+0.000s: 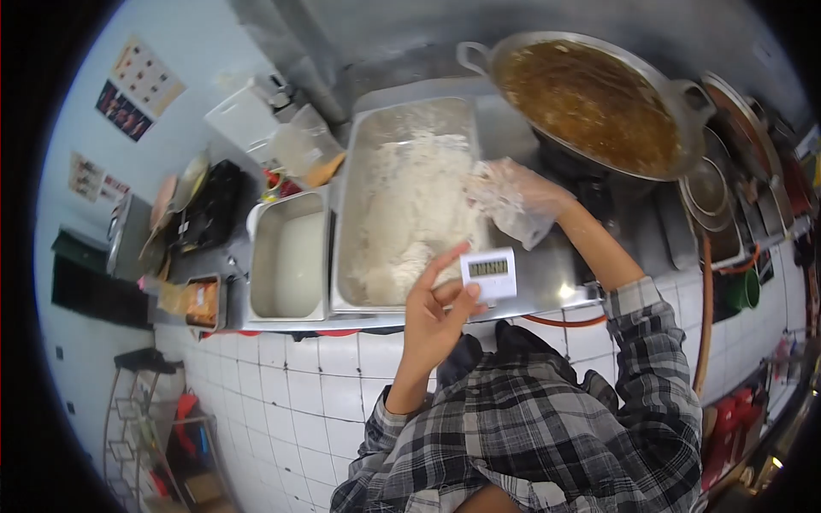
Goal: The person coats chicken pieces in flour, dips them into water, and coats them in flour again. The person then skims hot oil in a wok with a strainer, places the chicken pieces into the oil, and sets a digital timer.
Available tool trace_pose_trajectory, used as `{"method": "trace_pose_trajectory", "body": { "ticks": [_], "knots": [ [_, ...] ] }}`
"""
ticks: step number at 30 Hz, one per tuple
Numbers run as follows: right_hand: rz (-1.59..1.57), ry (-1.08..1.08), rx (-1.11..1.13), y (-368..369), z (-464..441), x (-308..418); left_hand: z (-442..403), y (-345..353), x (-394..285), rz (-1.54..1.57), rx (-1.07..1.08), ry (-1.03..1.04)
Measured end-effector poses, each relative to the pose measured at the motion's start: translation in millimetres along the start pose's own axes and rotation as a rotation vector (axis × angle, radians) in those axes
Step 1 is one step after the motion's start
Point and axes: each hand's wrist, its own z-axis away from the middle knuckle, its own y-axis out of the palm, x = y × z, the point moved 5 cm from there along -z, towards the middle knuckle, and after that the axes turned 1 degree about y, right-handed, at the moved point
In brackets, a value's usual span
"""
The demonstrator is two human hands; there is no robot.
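Note:
My left hand (438, 315) grips a small white digital timer (490, 288) between thumb and fingers, its dark display facing up. My right hand (520, 198) wears a loose clear plastic glove dusted with flour. It hovers at the right rim of a large metal tray (344, 256), fingers loosely apart and nothing visible in them. White flour (419, 188) covers much of that tray, with clumps near its front. Left of it stands a deep metal pan (323, 256) containing a whitish liquid (299, 261).
A large two-handled wok (676, 162) of bubbling brown oil (590, 103) sits at the back right. Strainers (708, 184) hang beside it. Plastic bags (304, 145) lie behind the pan. A small food container (203, 303) stands at the far left. White tiled floor (291, 385) lies below.

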Motion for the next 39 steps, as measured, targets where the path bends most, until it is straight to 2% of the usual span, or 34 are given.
{"method": "trace_pose_trajectory", "body": {
  "ticks": [1,4,6,8,9,11,12,13,14,15,16,18,19,20,23,25,26,27,28,30,32,34,37,39],
  "knots": [
    [0.309,-0.203,-0.069,-0.1,5.7,5.6,4.6,8.4,20.6,0.001,0.028,-0.085],
    [-0.282,0.249,0.038,7.1,1.5,-25.0,14.9,24.4,107.9,-0.002,0.133,-0.285],
    [-0.18,0.047,-0.032,15.4,-0.1,-23.6,2.0,40.9,168.0,0.073,0.135,-0.311],
    [-0.266,-0.037,0.045,42.4,-14.7,-28.8,-21.1,56.2,242.4,0.023,0.136,-0.271],
    [-0.398,-0.013,0.153,68.1,-28.2,-40.9,-35.3,61.5,276.3,-0.125,0.12,-0.267],
    [-0.317,-0.079,0.32,124.2,-52.5,-53.0,-56.1,74.6,302.5,-0.358,0.078,-0.228],
    [-0.108,-0.172,0.37,154.9,-60.9,-52.2,-62.4,80.5,303.2,-0.445,0.053,-0.196],
    [0.021,-0.17,0.405,169.2,-66.8,-39.9,-66.7,83.4,305.5,-0.533,0.03,-0.167],
    [0.15,-0.173,0.441,182.1,-72.7,-26.4,-69.9,86.6,312.5,-0.583,0.045,-0.051],
    [0.201,-0.079,0.47,176.2,-73.0,1.4,-70.8,87.8,324.8,-0.634,0.064,0.065],
    [0.254,0.015,0.495,178.2,-73.3,14.0,-66.7,85.4,314.8,-0.689,0.075,0.182],
    [0.249,-0.229,0.387,204.7,-77.7,11.5,-56.8,80.4,295.9,-0.805,0.075,0.422],
    [0.197,-0.261,0.408,217.0,-85.2,6.6,-55.3,78.1,293.5,-0.767,0.058,0.512],
    [0.148,-0.292,0.428,228.9,-93.5,0.4,-55.7,69.8,299.2,-0.715,0.124,0.446],
    [-0.082,-0.267,0.446,262.5,-118.7,-56.6,-34.8,42.2,249.8,-0.458,0.463,-0.123],
    [0.097,-0.608,0.5,287.7,-120.6,-70.0,-9.4,28.8,167.2,-0.488,0.697,-0.292],
    [0.116,-0.6,0.518,287.1,-124.4,-66.4,2.8,23.1,117.9,-0.534,0.824,-0.337],
    [0.135,-0.592,0.536,286.1,-128.2,-62.4,14.2,4.7,94.6,-0.509,0.788,-0.25],
    [0.08,-0.409,0.547,271.6,-129.0,-44.8,26.0,-13.1,73.4,-0.481,0.751,-0.164],
    [0.075,-0.141,0.633,264.4,-135.4,-27.0,44.9,-47.8,24.3,-0.139,0.587,-0.301],
    [0.178,0.031,0.778,269.2,-139.4,-21.8,53.7,-91.8,2.5,-0.08,0.441,-0.249],
    [0.05,-0.225,0.621,298.6,-143.2,-63.4,65.0,-131.6,-21.7,-0.115,0.24,-0.164],
    [-0.314,-0.517,0.556,286.9,-129.4,-103.3,97.5,-186.2,-32.9,-0.016,-0.116,-0.018],
    [-0.415,-0.28,0.708,298.9,-121.3,-132.9,121.1,-221.4,-26.6,0.136,-0.242,0.089]
  ]
}}
